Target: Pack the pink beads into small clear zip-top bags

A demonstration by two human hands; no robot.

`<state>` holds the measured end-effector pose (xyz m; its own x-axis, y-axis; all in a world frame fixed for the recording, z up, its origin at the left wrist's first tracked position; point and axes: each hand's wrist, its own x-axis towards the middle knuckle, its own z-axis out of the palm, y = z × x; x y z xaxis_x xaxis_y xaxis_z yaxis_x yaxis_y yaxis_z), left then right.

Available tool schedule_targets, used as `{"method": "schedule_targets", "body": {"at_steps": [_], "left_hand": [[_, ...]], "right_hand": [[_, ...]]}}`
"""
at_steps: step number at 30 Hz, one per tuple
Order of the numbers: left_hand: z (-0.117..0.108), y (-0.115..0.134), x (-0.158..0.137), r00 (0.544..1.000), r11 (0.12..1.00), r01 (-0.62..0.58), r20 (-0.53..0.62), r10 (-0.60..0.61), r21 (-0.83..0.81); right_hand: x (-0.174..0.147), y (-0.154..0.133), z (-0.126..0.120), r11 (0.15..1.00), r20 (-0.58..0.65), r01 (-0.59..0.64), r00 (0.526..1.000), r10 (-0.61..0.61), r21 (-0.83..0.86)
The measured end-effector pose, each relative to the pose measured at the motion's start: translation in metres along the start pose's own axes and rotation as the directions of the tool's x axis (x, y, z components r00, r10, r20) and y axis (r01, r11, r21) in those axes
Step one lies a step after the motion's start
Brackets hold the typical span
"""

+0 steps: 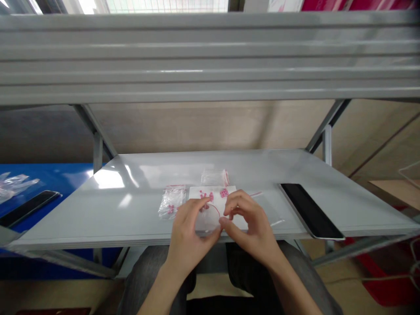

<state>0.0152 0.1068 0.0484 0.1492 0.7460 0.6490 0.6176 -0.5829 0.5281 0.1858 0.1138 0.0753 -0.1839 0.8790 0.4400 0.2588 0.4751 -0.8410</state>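
beads and a thin red loop

my left hand (189, 232) and right hand (248, 225) meet at the near edge of the grey shelf (131, 218), fingers curled, pinching a thin red cord (215, 209) over a white sheet (216, 194) with pink beads (224, 192). small clear bags (171, 202) lie just left; a black tablet (308, 210) lies well to the right.
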Motion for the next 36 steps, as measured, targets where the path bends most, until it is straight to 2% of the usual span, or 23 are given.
{"method": "schedule_targets", "body": {"at_steps": [2,3,6,9,12,14,17,20,24,27,31,34,36], "left_hand": [[0.002,-0.001,0.000,0.998,0.994,-0.038,-0.050,0.043,0.098],[0.003,-0.001,0.000,0.996,0.988,-0.060,-0.064,0.069,0.139],[0.007,0.001,-0.002,0.991,0.982,-0.084,-0.091,0.101,0.167],[0.007,0.005,-0.002,0.998,1.000,0.003,-0.068,-0.002,0.013],[0.003,0.006,0.000,0.993,0.975,0.120,0.002,-0.122,-0.186],[0.001,0.004,0.001,0.979,0.928,0.205,0.074,-0.191,-0.311],[0.000,-0.001,0.001,0.932,0.798,0.359,0.233,-0.278,-0.483],[0.001,-0.004,0.001,0.895,0.703,0.444,0.315,-0.316,-0.555],[0.001,-0.005,0.001,0.880,0.661,0.473,0.350,-0.322,-0.583],[0.002,-0.007,0.001,0.880,0.669,0.476,0.310,-0.361,-0.571],[0.001,-0.012,0.001,0.887,0.670,0.455,0.233,-0.398,-0.587],[-0.003,-0.016,0.002,0.884,0.699,0.428,0.107,-0.455,-0.573],[-0.005,-0.019,0.003,0.881,0.754,0.410,0.008,-0.474,-0.514]], "right_hand": [[-0.003,0.001,0.004,0.982,-0.023,0.143,0.989,-0.146,-0.123],[-0.004,0.002,0.007,0.970,-0.008,0.175,0.984,-0.179,-0.168],[-0.006,0.008,0.014,0.971,0.038,0.174,0.985,-0.170,-0.162],[-0.007,0.009,0.015,0.995,0.070,0.094,0.993,-0.092,-0.036],[-0.007,0.006,0.008,0.997,0.155,0.054,0.986,-0.061,0.047],[-0.006,0.004,-0.001,0.996,0.243,0.063,0.967,-0.078,0.069],[-0.004,0.004,-0.011,0.996,0.314,0.068,0.946,-0.082,0.056],[-0.002,0.006,-0.014,0.997,0.332,0.081,0.940,-0.082,0.018],[-0.002,0.008,-0.010,0.993,0.346,0.117,0.933,-0.097,-0.036],[-0.002,0.009,-0.009,0.989,0.312,0.144,0.942,-0.123,-0.045],[0.004,0.014,-0.015,0.989,0.137,0.144,0.981,-0.140,-0.018],[0.024,0.026,-0.024,0.983,0.037,0.152,0.988,-0.149,-0.106],[0.045,0.038,-0.030,0.964,0.052,0.171,0.985,-0.164,-0.205]]}}
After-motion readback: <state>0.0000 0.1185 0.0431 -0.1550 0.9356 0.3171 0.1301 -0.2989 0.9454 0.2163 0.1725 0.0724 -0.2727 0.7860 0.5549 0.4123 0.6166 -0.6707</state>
